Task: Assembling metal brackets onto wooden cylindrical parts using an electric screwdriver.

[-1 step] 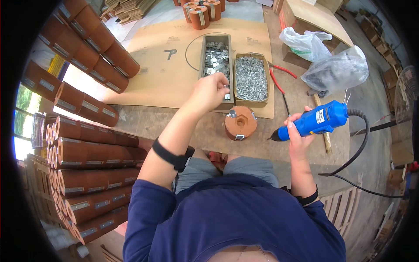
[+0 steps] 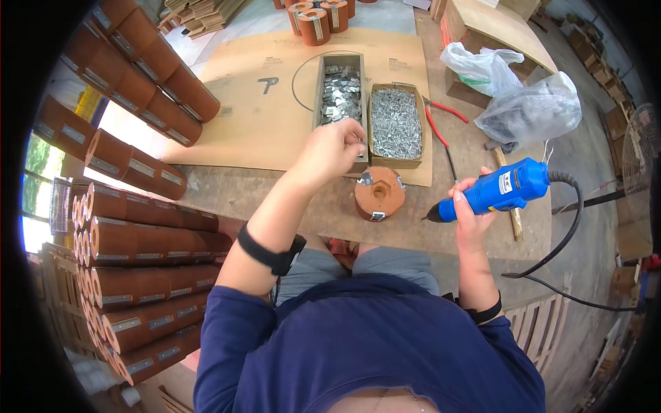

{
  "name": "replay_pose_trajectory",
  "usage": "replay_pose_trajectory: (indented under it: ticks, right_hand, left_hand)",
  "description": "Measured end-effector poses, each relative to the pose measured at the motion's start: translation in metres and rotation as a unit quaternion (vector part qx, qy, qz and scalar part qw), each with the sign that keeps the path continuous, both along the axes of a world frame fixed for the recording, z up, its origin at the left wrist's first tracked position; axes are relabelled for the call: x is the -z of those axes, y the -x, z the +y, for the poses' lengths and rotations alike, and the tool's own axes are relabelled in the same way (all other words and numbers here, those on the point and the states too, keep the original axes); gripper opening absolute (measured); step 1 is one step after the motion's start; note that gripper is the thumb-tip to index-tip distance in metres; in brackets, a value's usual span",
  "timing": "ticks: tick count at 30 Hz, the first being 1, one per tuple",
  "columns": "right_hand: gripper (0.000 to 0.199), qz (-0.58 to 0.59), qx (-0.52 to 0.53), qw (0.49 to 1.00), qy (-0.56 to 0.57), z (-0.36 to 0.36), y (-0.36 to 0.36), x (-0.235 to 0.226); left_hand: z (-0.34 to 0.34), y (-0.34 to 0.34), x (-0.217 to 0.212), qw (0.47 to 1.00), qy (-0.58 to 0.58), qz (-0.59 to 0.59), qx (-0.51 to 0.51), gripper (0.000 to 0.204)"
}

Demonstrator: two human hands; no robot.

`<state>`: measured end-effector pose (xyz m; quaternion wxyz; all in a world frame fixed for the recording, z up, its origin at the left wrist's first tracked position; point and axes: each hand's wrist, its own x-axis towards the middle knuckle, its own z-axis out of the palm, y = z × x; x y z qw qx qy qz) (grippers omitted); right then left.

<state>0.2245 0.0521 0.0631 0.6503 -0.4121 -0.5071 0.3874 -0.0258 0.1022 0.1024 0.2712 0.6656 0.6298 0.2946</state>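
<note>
My left hand is over the near end of a long grey tray. Its thumb and fingers are pinched together, and what they hold is hidden. Small metal plates fill the tray's far part. Beside it stands a cardboard box full of silver screws or nails. My right hand grips a blue corded power screwdriver, its black nose pointing left. Between my hands, a reddish-brown cylinder with a central hole stands upright on the table, small metal plates on its side.
Stacks of similar brown cylinders rise at the left, and several stand at the far edge. Red-handled pliers, a hammer and plastic bags lie at the right. The screwdriver's black cable loops down on the right.
My left hand has shifted slightly right and nearer, its fingers drawn closer together. The small metal piece by its fingertips is now mostly covered. My right hand and the screwdriver stay put.
</note>
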Motion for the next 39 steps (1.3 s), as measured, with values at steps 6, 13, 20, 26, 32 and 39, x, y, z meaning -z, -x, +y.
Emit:
replay_pose_trajectory:
  ticks: [6,13,20,26,32,39]
  right_hand:
    - [0.054,-0.022,0.014,1.0,-0.01,0.006,0.0,0.0]
    - [0.058,-0.007,0.004,1.0,-0.006,0.005,0.005,-0.001]
    - [0.058,-0.01,0.004,1.0,-0.009,0.004,0.005,-0.002]
    - [0.058,-0.013,0.011,1.0,-0.004,0.006,0.003,-0.001]
    - [0.058,0.0,0.013,1.0,-0.001,0.005,0.004,-0.004]
    - [0.058,0.002,0.015,1.0,-0.001,0.004,0.005,-0.004]
  left_hand:
    - [-0.055,-0.015,-0.009,0.976,-0.104,-0.066,0.18,0.007]
    - [-0.074,-0.022,0.013,0.966,-0.195,0.059,0.157,0.013]
    - [-0.075,-0.026,0.02,0.969,-0.218,0.052,0.106,0.02]
    - [-0.075,-0.023,0.028,0.968,-0.221,0.022,0.115,0.021]
    - [-0.084,-0.024,0.019,0.951,-0.251,0.099,0.15,0.021]
    - [-0.084,-0.021,0.036,0.954,-0.252,0.07,0.149,0.031]
